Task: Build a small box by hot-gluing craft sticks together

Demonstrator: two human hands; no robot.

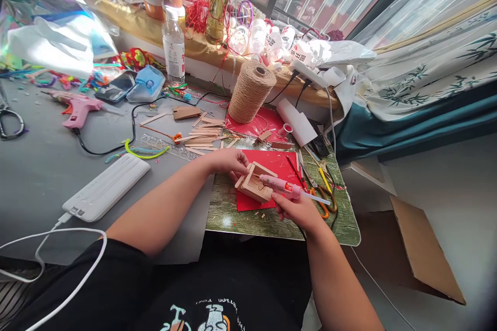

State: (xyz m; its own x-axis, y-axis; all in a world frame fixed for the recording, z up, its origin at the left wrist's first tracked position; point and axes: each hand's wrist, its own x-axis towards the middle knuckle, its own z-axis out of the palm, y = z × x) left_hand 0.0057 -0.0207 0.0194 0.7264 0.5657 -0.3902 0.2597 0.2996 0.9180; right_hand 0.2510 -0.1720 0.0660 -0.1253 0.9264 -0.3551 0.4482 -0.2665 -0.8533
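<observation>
A small box of stacked wooden craft sticks [254, 186] is tilted above a red sheet [285, 160]. My left hand [233, 162] grips its upper left corner between thumb and fingers. In my right hand [297, 209] is a pink hot glue gun [281, 184], its nozzle pointing left over the box's open top and a clear glue stick [316, 197] jutting from its back. My right fingertips are close to the box's lower right corner; whether they touch it I cannot tell. Loose craft sticks [204, 134] lie in a pile beyond my left hand.
A big twine spool [252, 90] stands behind the red sheet. Scissors with orange handles [326, 207] and a yellow-handled tool [325, 180] lie on the right. To the left are a second pink glue gun [79, 108], its cord, and a white power bank [106, 186]. A water bottle [173, 49] stands at the back.
</observation>
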